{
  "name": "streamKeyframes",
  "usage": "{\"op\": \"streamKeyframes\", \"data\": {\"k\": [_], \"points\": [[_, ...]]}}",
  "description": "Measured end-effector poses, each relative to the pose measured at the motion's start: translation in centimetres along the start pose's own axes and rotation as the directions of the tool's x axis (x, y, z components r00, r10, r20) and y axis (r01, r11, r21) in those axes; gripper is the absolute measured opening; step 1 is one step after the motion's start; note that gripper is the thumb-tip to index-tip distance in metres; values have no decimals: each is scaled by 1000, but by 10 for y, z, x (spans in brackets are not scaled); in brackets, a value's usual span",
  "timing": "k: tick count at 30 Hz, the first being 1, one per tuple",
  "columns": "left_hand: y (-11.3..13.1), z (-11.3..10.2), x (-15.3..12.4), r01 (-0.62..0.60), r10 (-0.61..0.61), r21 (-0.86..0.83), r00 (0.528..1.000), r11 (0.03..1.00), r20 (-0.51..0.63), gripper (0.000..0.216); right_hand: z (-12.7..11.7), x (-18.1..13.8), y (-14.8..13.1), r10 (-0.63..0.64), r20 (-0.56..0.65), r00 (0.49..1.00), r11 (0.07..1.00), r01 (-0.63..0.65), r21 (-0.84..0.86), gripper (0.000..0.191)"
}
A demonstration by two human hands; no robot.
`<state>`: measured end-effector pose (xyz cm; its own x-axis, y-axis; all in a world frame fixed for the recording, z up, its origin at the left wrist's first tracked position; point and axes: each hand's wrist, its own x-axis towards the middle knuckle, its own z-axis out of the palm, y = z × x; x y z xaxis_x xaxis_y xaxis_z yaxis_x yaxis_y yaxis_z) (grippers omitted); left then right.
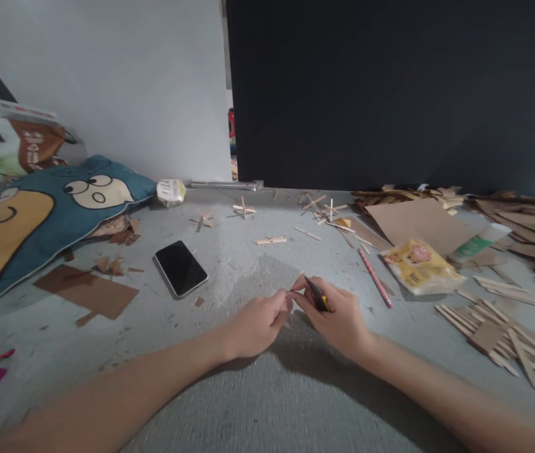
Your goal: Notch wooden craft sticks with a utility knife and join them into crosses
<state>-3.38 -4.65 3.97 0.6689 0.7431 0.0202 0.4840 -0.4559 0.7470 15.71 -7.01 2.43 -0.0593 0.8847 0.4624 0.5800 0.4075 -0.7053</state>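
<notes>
My left hand point(258, 324) is closed in a pinch over the middle of the table, its fingertips against those of my right hand. What it pinches is too small and hidden to make out. My right hand point(343, 319) is wrapped round a black and yellow utility knife point(315, 294), which points up and away from me. A pale sliver point(300, 277), perhaps wood, shows by the knife's far end. Beyond the hands lies a short wooden stick piece point(270, 240). Small crossed-stick figures, one of them a wooden cross point(243, 208), stand farther back.
A phone point(181, 268) and brown cardboard point(92, 290) lie left, beside a blue cushion point(60, 220). On the right are a red pencil point(375, 278), a yellow packet point(421, 267), a glue stick point(479, 242) and a pile of craft sticks point(498, 340). Dark and white panels stand behind.
</notes>
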Motion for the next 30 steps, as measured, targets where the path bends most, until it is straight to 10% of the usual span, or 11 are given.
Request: {"op": "streamKeyframes", "data": {"k": [30], "points": [[-3,1,-1,-29,30,70,999,997,-20,40,4,-4,11,-237,107,966,935,257,-245,21]]}}
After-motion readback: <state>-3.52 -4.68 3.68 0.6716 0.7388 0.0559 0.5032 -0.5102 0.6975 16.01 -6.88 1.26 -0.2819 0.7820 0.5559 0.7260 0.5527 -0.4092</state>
